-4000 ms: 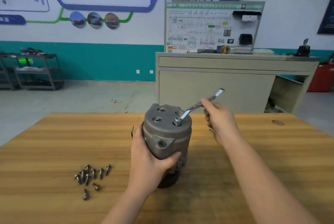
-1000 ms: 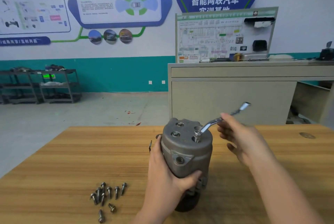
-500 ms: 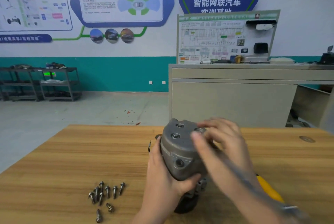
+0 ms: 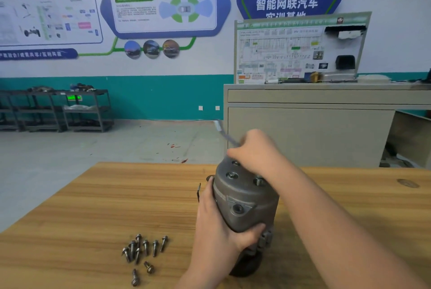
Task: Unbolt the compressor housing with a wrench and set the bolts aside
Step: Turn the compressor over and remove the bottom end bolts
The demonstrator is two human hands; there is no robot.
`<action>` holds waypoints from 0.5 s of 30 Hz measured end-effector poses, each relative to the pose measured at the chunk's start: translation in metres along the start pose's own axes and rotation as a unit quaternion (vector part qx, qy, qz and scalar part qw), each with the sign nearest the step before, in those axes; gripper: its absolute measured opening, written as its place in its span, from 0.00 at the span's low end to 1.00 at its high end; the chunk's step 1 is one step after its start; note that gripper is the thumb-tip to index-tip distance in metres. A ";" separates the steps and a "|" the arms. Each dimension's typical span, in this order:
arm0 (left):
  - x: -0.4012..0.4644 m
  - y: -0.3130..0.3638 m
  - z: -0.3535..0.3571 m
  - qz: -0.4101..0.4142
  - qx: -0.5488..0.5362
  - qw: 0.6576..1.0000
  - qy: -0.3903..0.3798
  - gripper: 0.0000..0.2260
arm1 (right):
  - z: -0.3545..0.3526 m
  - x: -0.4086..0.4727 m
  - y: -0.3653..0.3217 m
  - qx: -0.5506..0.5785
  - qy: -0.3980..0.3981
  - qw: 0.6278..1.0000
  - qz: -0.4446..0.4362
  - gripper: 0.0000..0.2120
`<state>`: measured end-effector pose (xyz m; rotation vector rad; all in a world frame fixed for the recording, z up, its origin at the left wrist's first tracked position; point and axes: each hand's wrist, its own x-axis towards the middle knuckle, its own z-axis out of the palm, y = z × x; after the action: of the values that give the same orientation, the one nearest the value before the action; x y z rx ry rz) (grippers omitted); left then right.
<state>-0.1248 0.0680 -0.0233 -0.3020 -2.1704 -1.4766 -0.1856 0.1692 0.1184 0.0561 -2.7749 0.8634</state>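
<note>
From my head camera, the grey compressor housing stands on end, slightly tilted, on the wooden table, its top showing three bolt recesses. My left hand grips its side. My right hand is clenched round the wrench over the far rim, hiding that edge; the wrench is blurred. Ten loose bolts lie clustered on the table near the housing's left. A beige cabinet stands beyond.
</note>
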 end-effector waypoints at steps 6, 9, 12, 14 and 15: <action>0.001 0.001 -0.001 -0.004 -0.007 1.000 -0.005 0.55 | 0.009 -0.062 -0.004 -0.100 0.172 0.950 -0.242 0.10; 0.000 -0.001 0.002 -0.003 -0.015 1.000 -0.017 0.47 | 0.011 -0.088 0.024 -0.015 0.253 0.918 -0.305 0.11; 0.001 -0.006 0.002 -0.006 -0.036 0.999 -0.028 0.53 | 0.011 -0.100 0.061 0.187 0.290 0.893 -0.289 0.13; 0.001 -0.005 -0.003 0.007 -0.014 0.999 -0.037 0.56 | 0.006 -0.099 0.078 0.348 0.284 0.871 -0.201 0.13; 0.001 -0.004 -0.007 0.011 -0.016 0.999 -0.051 0.56 | 0.002 -0.097 0.083 0.425 0.253 0.858 -0.137 0.12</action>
<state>-0.1249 0.0598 -0.0238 -0.4203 -2.2166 -1.5149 -0.1004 0.2332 0.0487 0.3120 -1.6806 1.6517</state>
